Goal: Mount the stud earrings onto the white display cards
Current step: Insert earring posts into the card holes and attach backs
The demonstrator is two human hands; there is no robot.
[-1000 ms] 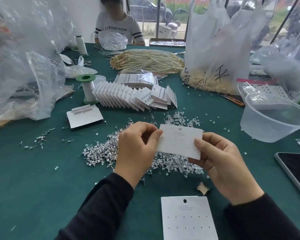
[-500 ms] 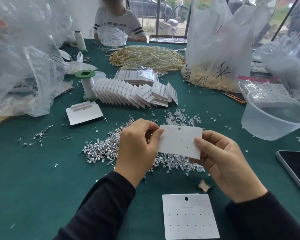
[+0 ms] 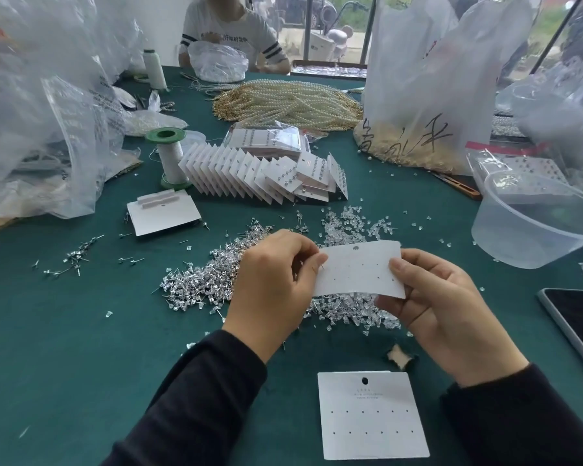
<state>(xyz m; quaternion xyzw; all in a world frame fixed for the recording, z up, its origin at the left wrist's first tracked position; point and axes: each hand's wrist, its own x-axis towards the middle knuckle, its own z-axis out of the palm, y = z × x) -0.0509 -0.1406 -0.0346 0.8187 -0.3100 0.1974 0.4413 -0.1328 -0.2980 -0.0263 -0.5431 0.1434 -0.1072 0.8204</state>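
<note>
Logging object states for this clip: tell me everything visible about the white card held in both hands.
The card is thin, white, paper-like, slightly bowed. A round hang hole sits near its top edge; rows of tiny pinholes cross its face, no studs visibly mounted. It is held above the stud pile, left hand pinching its left edge, right hand its right edge.

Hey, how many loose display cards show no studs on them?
3. The held card is pinched between left hand and right hand over the earring pile; the near card lies flat by me; the left card lies under a white strip. Bags may hide more.
</note>
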